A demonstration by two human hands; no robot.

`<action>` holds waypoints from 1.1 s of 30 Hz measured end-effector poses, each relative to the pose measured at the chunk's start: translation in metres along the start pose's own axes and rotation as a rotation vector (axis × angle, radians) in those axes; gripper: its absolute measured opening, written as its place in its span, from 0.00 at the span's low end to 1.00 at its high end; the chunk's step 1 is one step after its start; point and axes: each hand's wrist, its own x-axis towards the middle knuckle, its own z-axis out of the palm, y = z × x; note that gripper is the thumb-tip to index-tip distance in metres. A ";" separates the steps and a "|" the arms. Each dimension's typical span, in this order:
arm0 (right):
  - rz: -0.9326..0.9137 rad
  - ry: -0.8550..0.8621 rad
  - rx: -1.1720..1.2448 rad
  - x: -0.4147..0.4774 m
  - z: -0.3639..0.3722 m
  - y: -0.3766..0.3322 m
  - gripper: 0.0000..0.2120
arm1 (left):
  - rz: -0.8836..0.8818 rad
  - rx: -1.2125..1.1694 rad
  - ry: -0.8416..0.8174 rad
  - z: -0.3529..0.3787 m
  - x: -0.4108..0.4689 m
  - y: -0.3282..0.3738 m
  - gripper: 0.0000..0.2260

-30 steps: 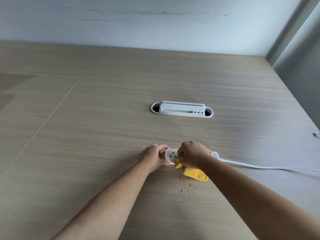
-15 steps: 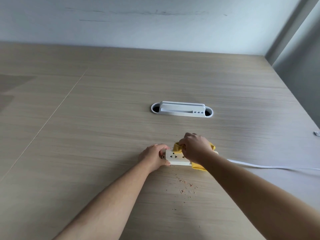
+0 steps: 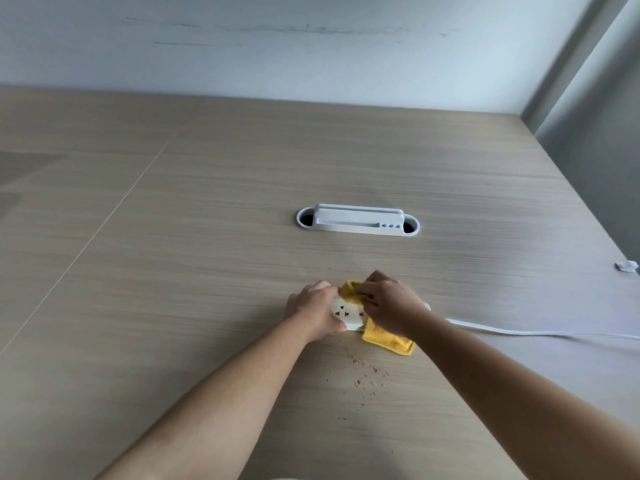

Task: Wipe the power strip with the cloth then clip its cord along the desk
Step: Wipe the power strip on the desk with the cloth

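The wiping step looks to be in hand, and the clipping step not yet begun. The power strip (image 3: 346, 315) lies flat on the worktop (image 3: 207, 271), near the person and a little right of the middle. The left hand (image 3: 313, 311) is curled around the strip's left end, fingers on its far edge and thumb on its near edge, pinning it in place. The right hand (image 3: 389, 306) is closed on the yellow cloth (image 3: 388, 339), pressing it onto the middle and right part of the strip; 1 bunched corner of cloth pokes out on the far side between the 2 hands, and a flat flap lies on the worktop on the near side.

How clean the strip already is cannot be judged (only 1 socket group near the left end shows). A scatter of small reddish-brown crumbs (image 3: 367, 374) sits on the worktop just nearer than the strip.

The white cord (image 3: 519, 332) trails loose from the strip's right end towards the right edge of view, where it is cut off, so its plug end is unseen. A small white object (image 3: 626, 266) at the far right edge may be a cord clip, though it is too small and partly cropped to tell. A white cable-port insert (image 3: 357, 220) sits in the worktop farther back.
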 end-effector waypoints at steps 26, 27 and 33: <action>0.128 -0.249 0.061 -0.021 0.003 0.003 0.14 | -0.059 0.003 0.013 0.000 0.003 0.008 0.22; 0.157 -0.245 0.103 -0.020 -0.002 0.004 0.13 | -0.060 0.001 0.017 0.000 0.002 0.008 0.21; 0.084 -0.017 -0.027 -0.017 -0.005 0.011 0.14 | -0.063 0.011 0.018 0.003 0.003 0.007 0.25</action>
